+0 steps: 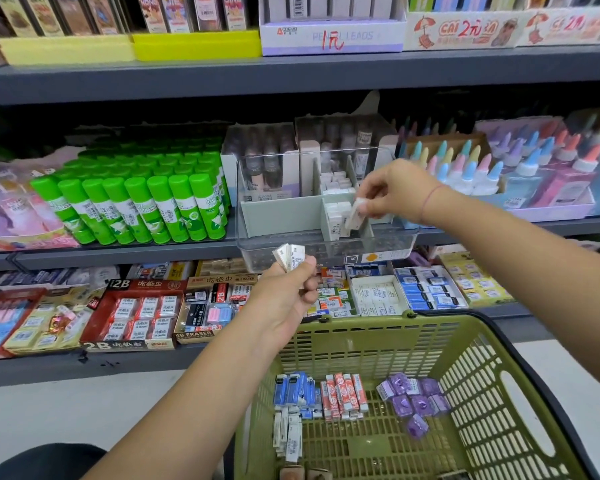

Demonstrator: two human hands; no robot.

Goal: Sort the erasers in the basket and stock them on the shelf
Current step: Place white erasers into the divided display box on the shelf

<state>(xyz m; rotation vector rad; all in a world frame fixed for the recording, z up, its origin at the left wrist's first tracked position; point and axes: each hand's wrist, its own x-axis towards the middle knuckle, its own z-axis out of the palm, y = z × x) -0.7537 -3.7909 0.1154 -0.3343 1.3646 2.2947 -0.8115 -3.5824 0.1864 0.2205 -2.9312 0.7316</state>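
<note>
Green glue sticks stood on the shelf at nine o'clock. Near the centre, the left hand gripped a small fan of white erasers just below the clear bin. At one o'clock from it, the right hand pinched a single white eraser over the bin's middle compartment. At five o'clock, the olive basket held blue erasers, red erasers and purple erasers in separate groups.
</note>
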